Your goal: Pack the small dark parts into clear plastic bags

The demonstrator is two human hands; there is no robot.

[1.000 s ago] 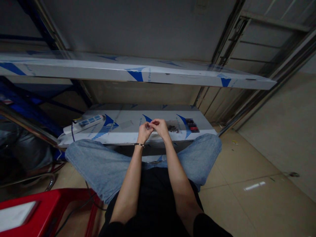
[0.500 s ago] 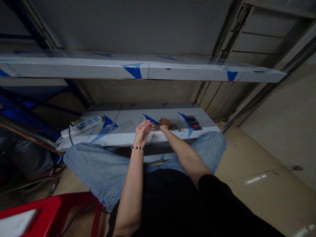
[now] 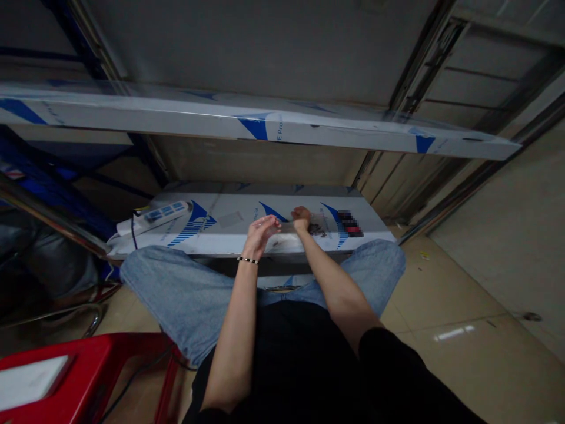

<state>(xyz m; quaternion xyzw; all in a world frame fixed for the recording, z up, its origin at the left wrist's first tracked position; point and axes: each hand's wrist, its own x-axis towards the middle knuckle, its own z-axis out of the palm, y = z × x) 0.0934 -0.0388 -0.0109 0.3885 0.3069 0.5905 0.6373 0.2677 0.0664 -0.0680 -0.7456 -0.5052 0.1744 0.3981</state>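
Observation:
I sit facing a low steel shelf wrapped in white film with blue marks. My left hand, with a bead bracelet on its wrist, is raised over the shelf's front edge. Its fingers pinch the end of a small clear plastic bag. My right hand reaches further onto the shelf, closed, beside a pile of small dark parts. What its fingers hold is too small to make out.
A white power strip lies on the shelf's left end. A second wrapped shelf spans above. A red stool stands at lower left, blue racking at far left, tiled floor at right.
My hands, joined together a second ago, have parted. The right hand moved out to the pile of dark parts while the left stayed up with the clear bag.

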